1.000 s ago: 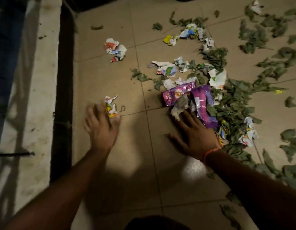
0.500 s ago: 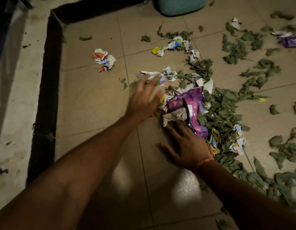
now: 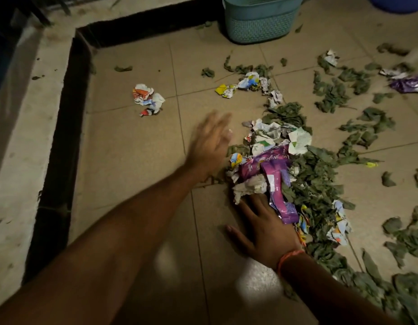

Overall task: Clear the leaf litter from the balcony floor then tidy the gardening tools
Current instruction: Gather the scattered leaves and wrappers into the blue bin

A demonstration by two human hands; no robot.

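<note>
Pile of dry green leaves and crumpled paper scraps [image 3: 320,174] is lying on the beige tiled floor [image 3: 133,148], long axis running far-left to near-right. Right hand [image 3: 266,228] is pressing flat against its near edge, fingers straight, gripping nothing. Left hand [image 3: 210,141] is blurring, fingers spread. Teal perforated plastic basket [image 3: 259,19]: contents not visible.

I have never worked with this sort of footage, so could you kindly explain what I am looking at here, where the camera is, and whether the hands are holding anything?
There is no machine: a person wears a camera on the head, looking down at their own arms. The left hand is blurred, fingers spread, holding nothing. The right hand lies flat against a heap of leaves, crumpled paper and a purple wrapper on the tiled floor. A teal basket stands behind.
</note>
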